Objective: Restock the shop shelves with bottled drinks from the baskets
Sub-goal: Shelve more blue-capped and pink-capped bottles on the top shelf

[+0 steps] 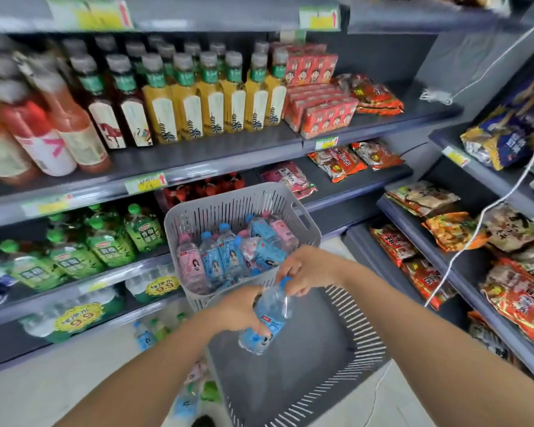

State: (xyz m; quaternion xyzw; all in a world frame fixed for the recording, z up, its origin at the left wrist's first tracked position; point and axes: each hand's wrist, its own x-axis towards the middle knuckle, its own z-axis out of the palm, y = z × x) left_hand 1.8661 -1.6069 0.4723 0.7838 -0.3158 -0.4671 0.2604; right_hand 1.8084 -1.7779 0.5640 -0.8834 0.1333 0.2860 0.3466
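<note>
A clear bottle with a blue label and blue cap (267, 318) hangs tilted over an empty grey basket (346, 359). My left hand (241, 309) grips its body from the left. My right hand (302, 272) pinches its capped neck from above. Just behind, a second grey slotted basket (228, 208) holds several small pink and blue bottles (225, 257). It stands in front of the shelf unit (154, 167).
The shelves on the left carry yellow tea bottles (210, 97), red and dark bottles, green bottles (105, 245) and red cartons (318, 100). Snack bags (512, 291) fill the right-hand shelves, crossed by a white cable (463, 245). A few bottles (182, 399) lie on the floor.
</note>
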